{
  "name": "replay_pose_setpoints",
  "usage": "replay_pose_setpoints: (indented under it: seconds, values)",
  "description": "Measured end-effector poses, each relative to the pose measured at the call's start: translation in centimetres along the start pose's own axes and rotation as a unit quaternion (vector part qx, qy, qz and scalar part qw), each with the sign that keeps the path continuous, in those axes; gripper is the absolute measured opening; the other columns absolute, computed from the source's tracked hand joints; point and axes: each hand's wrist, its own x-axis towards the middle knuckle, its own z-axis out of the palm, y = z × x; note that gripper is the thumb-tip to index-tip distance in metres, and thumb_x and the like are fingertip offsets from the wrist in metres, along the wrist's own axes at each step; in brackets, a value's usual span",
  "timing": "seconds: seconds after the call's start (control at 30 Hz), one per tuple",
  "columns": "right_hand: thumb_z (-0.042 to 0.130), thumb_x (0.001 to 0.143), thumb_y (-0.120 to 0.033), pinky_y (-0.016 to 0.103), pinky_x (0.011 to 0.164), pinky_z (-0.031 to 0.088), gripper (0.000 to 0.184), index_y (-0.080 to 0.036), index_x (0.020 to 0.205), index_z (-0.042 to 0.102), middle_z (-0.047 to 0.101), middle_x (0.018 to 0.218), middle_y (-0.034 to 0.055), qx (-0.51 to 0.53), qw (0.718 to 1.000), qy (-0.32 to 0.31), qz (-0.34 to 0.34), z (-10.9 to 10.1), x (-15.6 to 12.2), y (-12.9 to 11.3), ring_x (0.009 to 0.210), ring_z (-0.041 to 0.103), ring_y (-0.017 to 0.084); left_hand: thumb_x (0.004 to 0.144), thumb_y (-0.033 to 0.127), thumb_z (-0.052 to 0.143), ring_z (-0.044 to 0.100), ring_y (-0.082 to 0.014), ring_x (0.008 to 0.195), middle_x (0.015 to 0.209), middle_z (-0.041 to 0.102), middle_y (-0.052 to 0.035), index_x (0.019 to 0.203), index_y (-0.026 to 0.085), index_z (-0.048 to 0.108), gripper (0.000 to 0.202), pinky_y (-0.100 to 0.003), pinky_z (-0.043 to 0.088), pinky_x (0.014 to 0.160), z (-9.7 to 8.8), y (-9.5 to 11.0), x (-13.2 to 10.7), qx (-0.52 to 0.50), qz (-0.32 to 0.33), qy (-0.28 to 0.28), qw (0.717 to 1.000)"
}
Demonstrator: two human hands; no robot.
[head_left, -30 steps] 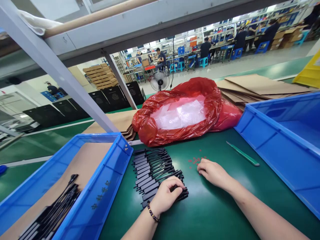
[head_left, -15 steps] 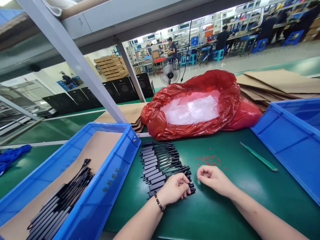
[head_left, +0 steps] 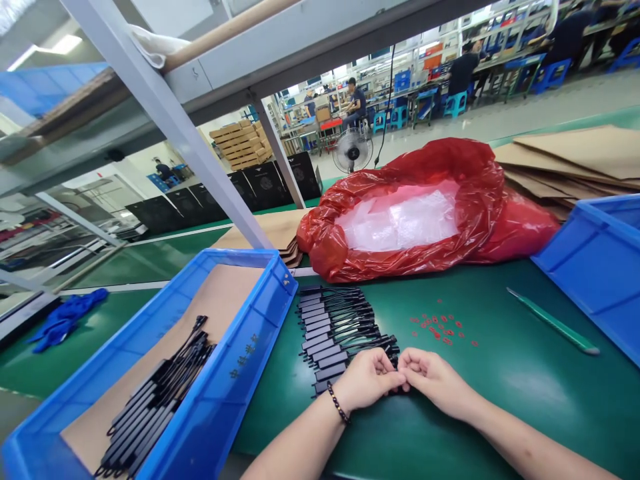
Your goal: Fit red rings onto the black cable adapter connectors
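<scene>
My left hand point(head_left: 371, 381), with a beaded bracelet at the wrist, is closed over the cable ends at the near end of a row of black cabled modules point(head_left: 320, 340). Its thumb and fingertips meet those of my right hand point(head_left: 434, 381), which is pinched. Whatever lies between the fingertips is hidden. The modules lie side by side on the green table, their cables pointing right. Beyond my right hand, small red rings point(head_left: 440, 325) are scattered on the tabletop.
At left, a blue bin point(head_left: 260, 320) lined with brown cardboard holds more black modules point(head_left: 150, 407). A red plastic bag point(head_left: 400, 263) with clear packaging lies behind. A green knife-like tool point(head_left: 553, 322) and another blue bin point(head_left: 590, 260) are at right. A slanted metal post point(head_left: 200, 160) rises at left.
My right hand has moved left to meet my left hand, so the fingertips now touch. The view has shifted, moving the scene slightly rightward.
</scene>
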Motion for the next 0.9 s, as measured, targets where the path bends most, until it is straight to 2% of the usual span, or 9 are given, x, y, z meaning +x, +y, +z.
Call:
replay_pose_setpoints:
  seconds: [0.07,0.2,0.27,0.47,0.7,0.8,0.9]
  values:
    - [0.054,0.073,-0.05,0.023,0.055,0.036,0.033,-0.018,0.07,0.046,0.056,0.058,0.0,0.003,1.0,-0.017,0.001,0.0,0.0,0.0,0.057,0.051,0.012,0.065,0.042,0.062,0.043,-0.0055,0.045,0.054,0.054,0.0036,0.065,0.017,0.043,0.031,-0.02,0.032,0.046,0.0,-0.2,0.1,0.009,0.005,-0.001,1.0]
    - [0.049,0.073,-0.057,0.02,0.042,0.02,0.039,-0.019,0.071,0.039,0.05,0.05,-0.0045,-0.002,0.999,-0.044,0.026,0.0,0.2,0.2,0.04,0.028,0.005,0.067,0.046,0.061,0.04,-0.0047,0.044,0.052,0.052,0.0045,0.066,0.017,0.043,0.034,-0.019,0.028,0.045,0.0,-0.2,0.1,0.017,0.02,-0.023,0.999]
    - [0.047,0.074,-0.059,0.02,0.041,0.017,0.04,-0.02,0.07,0.038,0.047,0.048,-0.0057,-0.012,0.998,-0.052,0.027,-0.1,0.4,0.4,0.039,0.023,0.005,0.066,0.046,0.062,0.039,-0.0045,0.044,0.052,0.051,0.0042,0.066,0.017,0.043,0.035,-0.019,0.026,0.044,-0.1,-0.2,0.1,0.013,0.027,-0.034,0.999]
    - [0.045,0.075,-0.055,0.02,0.041,0.018,0.036,-0.019,0.07,0.039,0.044,0.048,-0.0063,-0.039,0.997,-0.065,0.032,-0.3,0.4,0.6,0.04,0.025,0.005,0.062,0.044,0.065,0.041,-0.0053,0.045,0.052,0.051,0.0034,0.064,0.017,0.044,0.035,-0.02,0.028,0.046,-0.3,-0.5,0.2,-0.004,0.031,-0.036,0.999]
    - [0.047,0.073,-0.039,0.018,0.041,0.021,0.021,-0.019,0.072,0.043,0.045,0.049,-0.0063,-0.047,0.995,-0.075,0.043,0.0,0.4,0.4,0.04,0.028,0.006,0.06,0.029,0.064,0.042,-0.0053,0.045,0.049,0.05,0.0041,0.062,0.017,0.045,0.023,-0.019,0.028,0.047,-0.2,0.1,0.1,-0.024,0.034,-0.05,0.998]
    - [0.048,0.072,-0.035,0.019,0.047,0.029,0.017,-0.018,0.071,0.047,0.049,0.052,-0.0039,-0.063,0.997,-0.034,0.007,-0.9,0.8,0.4,0.045,0.037,0.007,0.062,0.024,0.058,0.036,-0.004,0.04,0.047,0.051,0.0051,0.069,0.017,0.048,0.014,-0.019,0.025,0.044,-0.2,0.9,-0.1,-0.029,0.027,-0.036,0.999]
    - [0.045,0.076,-0.037,0.024,0.058,0.037,0.02,-0.018,0.071,0.051,0.054,0.061,0.0002,-0.16,0.981,0.096,-0.047,-3.5,0.8,0.3,0.059,0.049,0.013,0.065,0.024,0.052,0.032,-0.0037,0.037,0.047,0.052,0.0046,0.072,0.015,0.052,0.011,-0.019,0.023,0.042,-0.2,1.1,-0.1,-0.022,0.024,-0.02,0.999]
